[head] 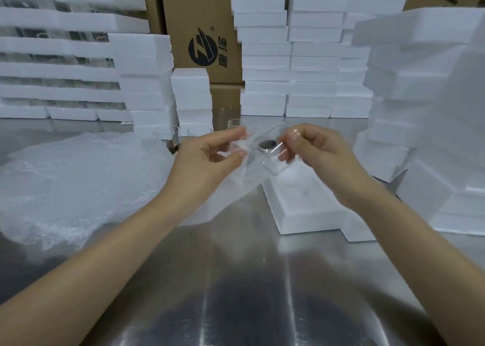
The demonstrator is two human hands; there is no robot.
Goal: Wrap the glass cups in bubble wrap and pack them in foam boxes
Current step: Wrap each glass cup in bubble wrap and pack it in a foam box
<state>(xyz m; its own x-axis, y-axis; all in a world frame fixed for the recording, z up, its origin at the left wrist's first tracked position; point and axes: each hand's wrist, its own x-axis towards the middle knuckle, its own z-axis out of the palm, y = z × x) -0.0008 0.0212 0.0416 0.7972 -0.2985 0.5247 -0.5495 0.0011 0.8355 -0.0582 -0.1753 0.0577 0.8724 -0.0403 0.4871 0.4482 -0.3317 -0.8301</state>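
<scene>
Glass cup in right hand; left hand pinches bubble wrap.

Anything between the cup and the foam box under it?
Nothing visible. The cup in the right hand hangs above the foam box; the bubble wrap pinched by the left hand hangs off its left side.

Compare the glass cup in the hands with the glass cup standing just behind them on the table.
The held cup is tilted, off the table, gripped by the right hand; the standing cup sits upright, untouched. The left hand pinches bubble wrap up to the held cup; the standing cup is bare. Both are clear glass.
</scene>
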